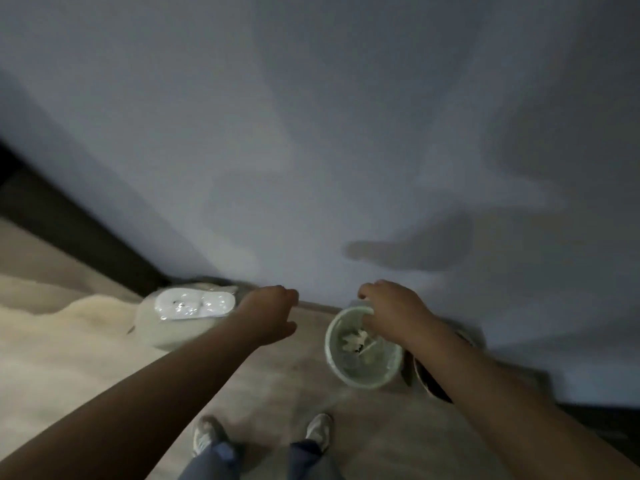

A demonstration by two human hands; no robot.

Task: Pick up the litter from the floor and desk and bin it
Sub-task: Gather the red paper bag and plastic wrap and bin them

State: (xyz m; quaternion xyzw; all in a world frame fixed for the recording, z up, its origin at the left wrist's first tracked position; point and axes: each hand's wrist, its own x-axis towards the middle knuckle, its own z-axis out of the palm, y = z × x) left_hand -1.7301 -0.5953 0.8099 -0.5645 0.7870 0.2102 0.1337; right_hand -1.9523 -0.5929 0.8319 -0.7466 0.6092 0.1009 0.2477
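Note:
A pale green round bin stands on the floor against the wall, with crumpled pale litter lying inside it. My right hand hovers over the bin's far rim, fingers curled downward; the blur hides whether it holds anything. My left hand reaches forward to the left of the bin, fingers curled in, with nothing visible in it. The whole frame is dim and blurred.
A whitish rounded object with a shiny plastic-wrapped top sits on the floor left of my left hand. A cream rug covers the floor at left. A dark round container stands behind my right forearm. My two shoes are below.

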